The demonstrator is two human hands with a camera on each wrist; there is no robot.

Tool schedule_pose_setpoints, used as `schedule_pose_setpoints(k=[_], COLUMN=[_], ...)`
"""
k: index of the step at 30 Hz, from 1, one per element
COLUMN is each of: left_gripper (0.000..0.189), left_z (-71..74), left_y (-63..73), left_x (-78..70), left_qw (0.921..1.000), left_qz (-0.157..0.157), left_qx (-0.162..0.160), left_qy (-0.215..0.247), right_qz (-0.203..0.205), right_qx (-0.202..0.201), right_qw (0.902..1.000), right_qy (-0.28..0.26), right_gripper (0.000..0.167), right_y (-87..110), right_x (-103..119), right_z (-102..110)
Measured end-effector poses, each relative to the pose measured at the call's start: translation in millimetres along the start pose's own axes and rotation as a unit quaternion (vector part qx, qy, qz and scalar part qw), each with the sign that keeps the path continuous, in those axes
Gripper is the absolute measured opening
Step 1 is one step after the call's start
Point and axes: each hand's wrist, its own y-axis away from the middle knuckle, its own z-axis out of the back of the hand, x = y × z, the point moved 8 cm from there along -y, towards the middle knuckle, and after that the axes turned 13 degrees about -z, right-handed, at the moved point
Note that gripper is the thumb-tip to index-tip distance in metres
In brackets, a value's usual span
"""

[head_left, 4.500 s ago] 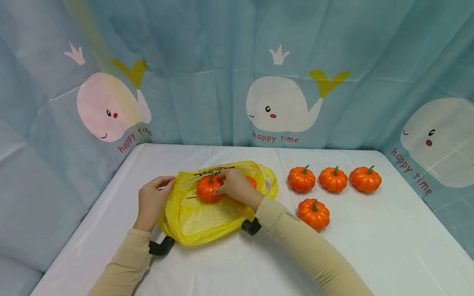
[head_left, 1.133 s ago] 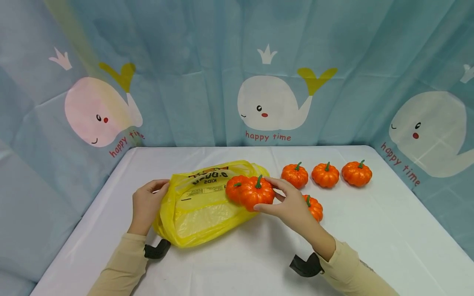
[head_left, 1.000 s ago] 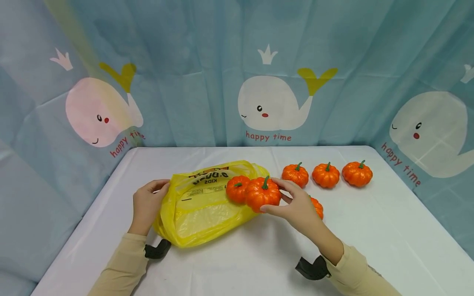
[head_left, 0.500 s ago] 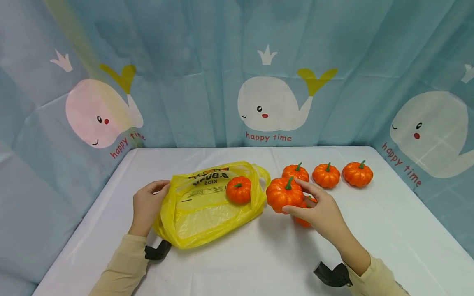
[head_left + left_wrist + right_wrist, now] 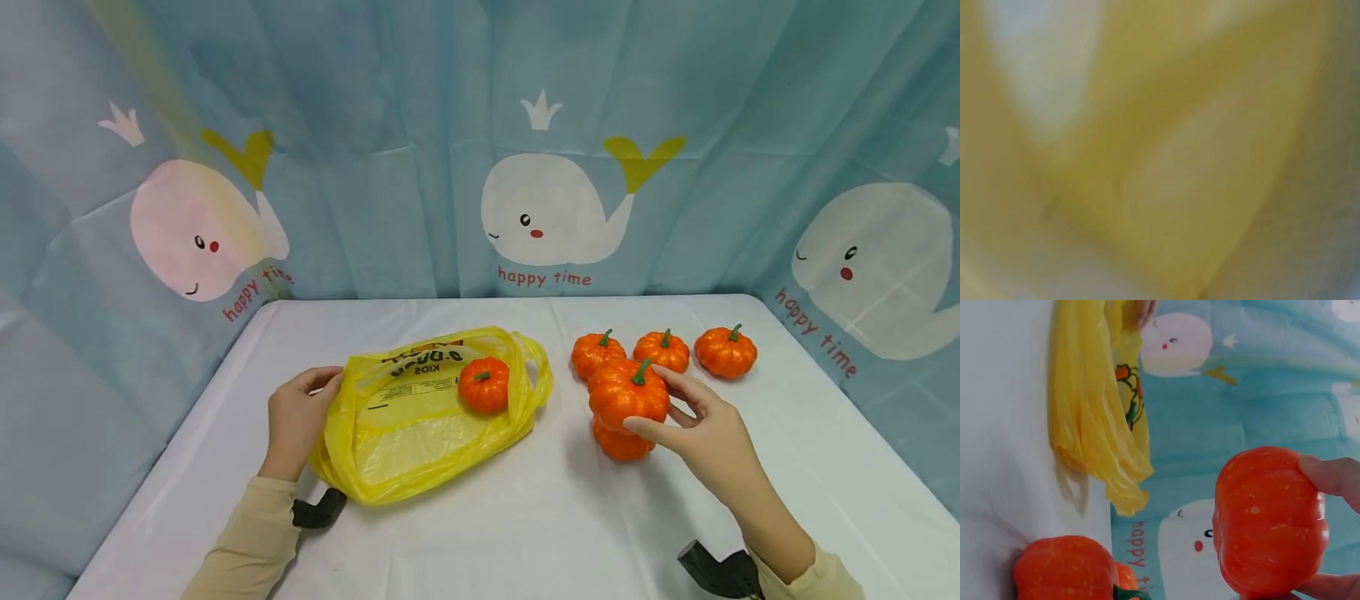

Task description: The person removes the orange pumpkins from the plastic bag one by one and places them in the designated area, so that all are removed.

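Note:
My right hand (image 5: 708, 429) grips an orange pumpkin (image 5: 627, 395) with a green stem, thumb on the near side and fingers behind. In the right wrist view this held pumpkin (image 5: 1270, 522) is up in the air, apart from the pumpkin (image 5: 1066, 569) on the table. From the head, it overlaps that lower pumpkin (image 5: 622, 445). At the left, my left hand (image 5: 300, 417) pinches the rim of a yellow plastic bag (image 5: 420, 479), its mouth spread open. One pumpkin (image 5: 483, 386) lies inside the bag. Blurred yellow plastic (image 5: 1197, 156) fills the left wrist view.
Behind the held pumpkin, three more pumpkins stand in a row: a left one (image 5: 595, 353), a middle one (image 5: 663, 350) and a right one (image 5: 726, 351). The white-covered table (image 5: 480, 542) ends at a blue whale-print curtain (image 5: 405, 217).
My right hand has brought one pumpkin out of the bag and carried it rightward, over the front pumpkin on the table. The left hand stays at the bag's rim.

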Motion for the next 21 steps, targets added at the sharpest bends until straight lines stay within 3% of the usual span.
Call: schedule_pose_setpoints(k=[9,21], left_gripper=[0.037,0.035], left_z=[0.0,0.7], left_y=[1.0,0.8], left_x=[-2.7,-2.2], left_qw=[0.9999,1.0], left_qz=[0.001,-0.006], left_qx=[0.005,-0.002], left_qy=[0.013,0.007], right_qz=[-0.026,-0.084], right_qx=[-0.038,-0.05], right_qw=[0.9987,0.9951], right_qy=[0.022,0.017], right_gripper=[0.084,0.09], right_y=[-3.5,-9.5], right_x=[-19,-49], right_z=[22,39])
